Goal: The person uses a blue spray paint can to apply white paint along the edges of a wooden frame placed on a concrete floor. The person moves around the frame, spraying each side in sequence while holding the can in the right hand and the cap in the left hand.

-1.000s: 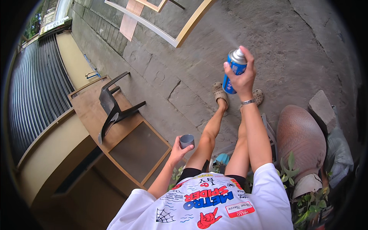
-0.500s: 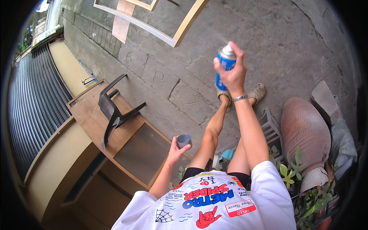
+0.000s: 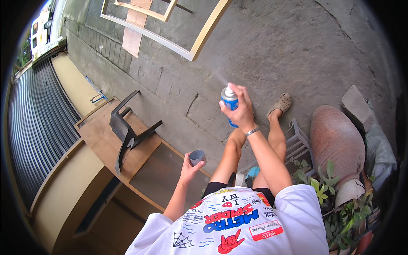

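The fingers of the right hand (image 3: 243, 109), near the middle of the frame, are clamped around a blue spray can (image 3: 230, 100), with the index finger bent over its white nozzle (image 3: 229, 90). A thin mist (image 3: 219, 77) leaves the nozzle toward the upper left and fades short of the nearest corner of a large wooden frame (image 3: 187, 54). Below and to the left, the fingers of the left hand (image 3: 189, 171) are closed on the side of a grey cup (image 3: 197, 157), its hollow end facing up.

The can is well apart from the wood, so the spray could thin out or blow aside before landing. A small turn of the wrist could throw it onto the concrete ground (image 3: 297, 51) or the beige shoe (image 3: 280, 102) right of the can. The fingertip sits close to the nozzle and could get wet, loosening the grip. If the left fingers slackened, the cup could drop.

Farther out, a smaller frame (image 3: 165, 17) and a pinkish board (image 3: 134, 26) lie at the upper left; if the mist spread that way, it might speckle them. A dark chair (image 3: 125, 134) lies tipped over at centre left.
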Available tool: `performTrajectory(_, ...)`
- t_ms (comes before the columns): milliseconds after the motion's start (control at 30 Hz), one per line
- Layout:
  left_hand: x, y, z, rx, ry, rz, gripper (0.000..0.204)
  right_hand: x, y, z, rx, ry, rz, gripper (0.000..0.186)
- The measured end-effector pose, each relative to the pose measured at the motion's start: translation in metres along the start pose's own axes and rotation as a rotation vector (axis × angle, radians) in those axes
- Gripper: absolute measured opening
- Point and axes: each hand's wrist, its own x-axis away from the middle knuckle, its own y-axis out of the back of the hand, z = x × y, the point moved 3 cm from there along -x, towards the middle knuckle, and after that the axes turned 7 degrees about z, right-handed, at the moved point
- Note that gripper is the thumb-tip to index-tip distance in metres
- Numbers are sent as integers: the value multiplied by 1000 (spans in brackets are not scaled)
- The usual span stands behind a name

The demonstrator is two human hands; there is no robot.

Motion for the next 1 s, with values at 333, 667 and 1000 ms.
performTrajectory(333,-1,-31,-73,19,-59,-70,70,-83,76,-7,-12,-3,6,71)
performTrajectory(667,-26,-158,-166,-33,-25,-57,78,-329,287,-71,154,156,-227,67)
performTrajectory(1000,-34,-230,-266,-6,-43,-54,76,-506,451,-118,399,318,-446,67)
